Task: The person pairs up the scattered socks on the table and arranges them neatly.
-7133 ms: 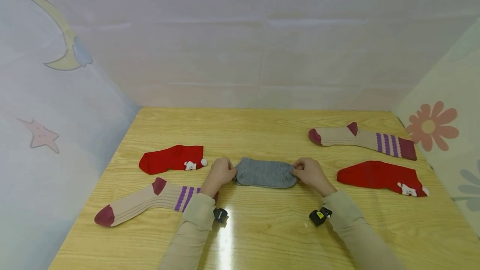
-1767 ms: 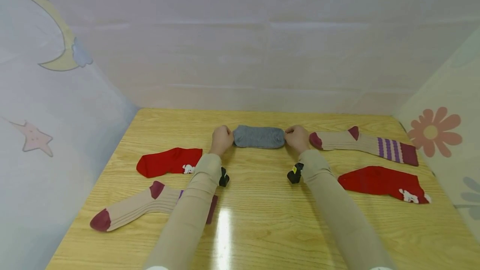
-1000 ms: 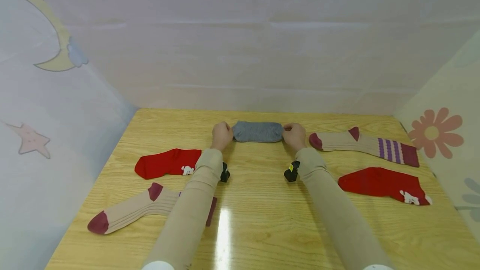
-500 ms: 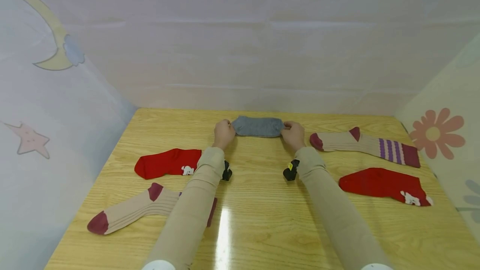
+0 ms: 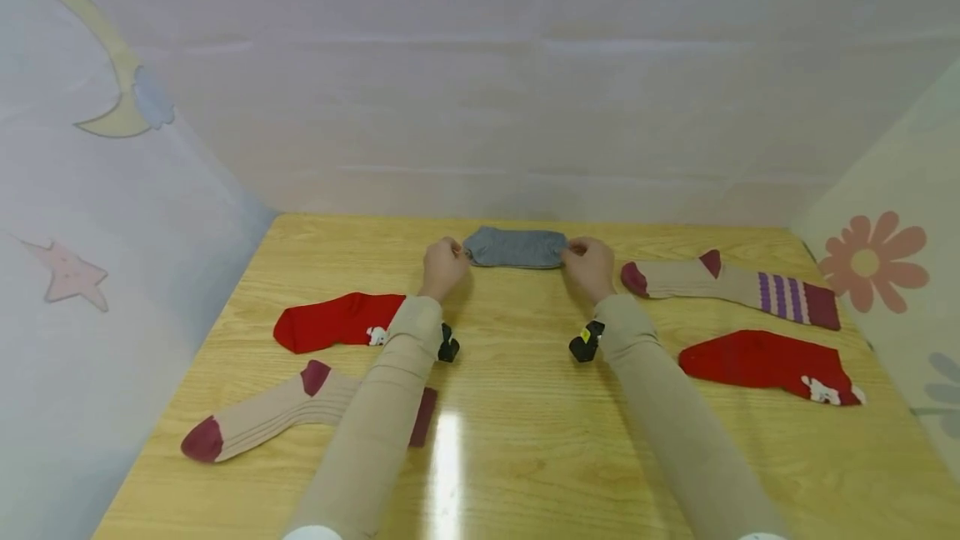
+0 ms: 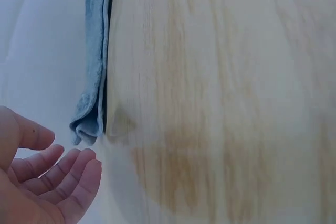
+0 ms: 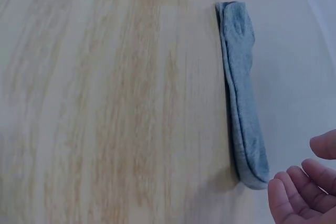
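Grey ankle sock (image 5: 516, 247), centre frame, should handle light and limp; pinch both ends. Left hand (image 5: 444, 267) and right hand (image 5: 591, 269) hold nothing.

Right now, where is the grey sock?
In the head view, the grey sock lies centrally near the far table edge, between left hand and right hand.

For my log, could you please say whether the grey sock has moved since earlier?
Yes: the grey sock moved forward, toward the table's far edge.
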`<state>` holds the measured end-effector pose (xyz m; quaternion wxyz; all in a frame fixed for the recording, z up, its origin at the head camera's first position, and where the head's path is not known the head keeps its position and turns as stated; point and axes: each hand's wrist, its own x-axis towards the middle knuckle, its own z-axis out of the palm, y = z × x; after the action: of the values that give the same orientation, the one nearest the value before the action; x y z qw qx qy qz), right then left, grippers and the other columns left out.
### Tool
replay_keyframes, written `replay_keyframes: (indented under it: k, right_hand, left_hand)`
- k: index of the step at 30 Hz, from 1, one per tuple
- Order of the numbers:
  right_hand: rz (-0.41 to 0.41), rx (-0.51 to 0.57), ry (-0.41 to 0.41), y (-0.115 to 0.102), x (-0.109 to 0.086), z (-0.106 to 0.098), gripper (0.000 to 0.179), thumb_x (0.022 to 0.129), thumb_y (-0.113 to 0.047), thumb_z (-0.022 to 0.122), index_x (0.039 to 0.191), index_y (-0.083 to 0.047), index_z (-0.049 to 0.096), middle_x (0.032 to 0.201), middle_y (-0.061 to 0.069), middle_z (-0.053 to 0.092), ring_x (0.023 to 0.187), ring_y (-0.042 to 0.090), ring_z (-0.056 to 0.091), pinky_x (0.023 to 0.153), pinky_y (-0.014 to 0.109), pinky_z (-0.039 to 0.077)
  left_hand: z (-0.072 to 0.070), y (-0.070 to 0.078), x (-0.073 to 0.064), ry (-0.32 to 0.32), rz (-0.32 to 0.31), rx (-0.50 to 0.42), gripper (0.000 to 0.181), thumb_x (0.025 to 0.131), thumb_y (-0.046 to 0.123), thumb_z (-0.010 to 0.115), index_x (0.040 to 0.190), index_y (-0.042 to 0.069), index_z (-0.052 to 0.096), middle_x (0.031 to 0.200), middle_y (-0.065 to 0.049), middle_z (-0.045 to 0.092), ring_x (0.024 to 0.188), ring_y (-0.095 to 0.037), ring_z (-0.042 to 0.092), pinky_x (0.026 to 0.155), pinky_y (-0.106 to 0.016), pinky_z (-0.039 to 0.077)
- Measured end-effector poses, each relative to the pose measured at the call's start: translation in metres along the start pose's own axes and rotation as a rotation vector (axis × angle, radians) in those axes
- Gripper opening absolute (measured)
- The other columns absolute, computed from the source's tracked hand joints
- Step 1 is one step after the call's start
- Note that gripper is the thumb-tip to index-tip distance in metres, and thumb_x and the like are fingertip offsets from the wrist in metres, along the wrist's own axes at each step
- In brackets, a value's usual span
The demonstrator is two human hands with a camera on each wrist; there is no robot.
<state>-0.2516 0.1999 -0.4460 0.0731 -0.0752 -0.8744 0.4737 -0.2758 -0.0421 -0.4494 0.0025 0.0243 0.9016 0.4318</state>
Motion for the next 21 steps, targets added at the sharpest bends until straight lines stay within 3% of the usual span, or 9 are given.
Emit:
replay_keyframes:
  k: [3, 6, 12, 21]
  right_hand:
    - [-0.028, -0.02, 0.023, -0.006, -0.004, -0.003, 0.023, 0.087, -0.012, 0.058, 0.101, 0.006, 0.063, 0.093, 0.021, 0.061, 0.084, 0.031, 0.056, 0.072, 0.04, 0.046]
    - [-0.022, -0.029, 0.03, -0.012, -0.011, -0.007, 0.021, 0.088, -0.016, 0.058, 0.096, 0.003, 0.065, 0.087, 0.019, 0.062, 0.075, 0.028, 0.057, 0.063, 0.035, 0.045]
    - [-0.048, -0.02, 0.005, -0.022, -0.023, -0.019, 0.024, 0.089, -0.02, 0.057, 0.095, 0.002, 0.064, 0.081, 0.019, 0.062, 0.065, 0.028, 0.059, 0.052, 0.031, 0.043]
    - [-0.128, -0.046, 0.012, -0.03, -0.04, -0.026, 0.02, 0.087, -0.016, 0.058, 0.09, 0.002, 0.066, 0.073, 0.013, 0.062, 0.056, 0.017, 0.056, 0.051, 0.03, 0.044]
  left_hand:
    - [-0.005, 0.0, -0.004, 0.018, 0.022, 0.015, 0.012, 0.088, 0.005, 0.047, 0.081, 0.001, 0.056, 0.07, -0.01, 0.053, 0.058, -0.018, 0.045, 0.056, -0.03, 0.039]
    - [-0.01, 0.002, -0.009, 0.01, 0.033, 0.038, 0.016, 0.088, 0.006, 0.047, 0.072, 0.005, 0.051, 0.06, -0.006, 0.045, 0.051, -0.015, 0.035, 0.051, -0.028, 0.033]
    - [-0.029, 0.013, -0.022, -0.011, 0.042, 0.041, 0.012, 0.088, 0.01, 0.051, 0.08, 0.005, 0.059, 0.071, -0.007, 0.056, 0.057, -0.017, 0.045, 0.054, -0.029, 0.039]
    - [-0.054, 0.022, -0.046, 0.02, 0.15, 0.098, 0.012, 0.087, 0.009, 0.052, 0.08, 0.004, 0.059, 0.07, -0.007, 0.057, 0.054, -0.017, 0.046, 0.053, -0.029, 0.039]
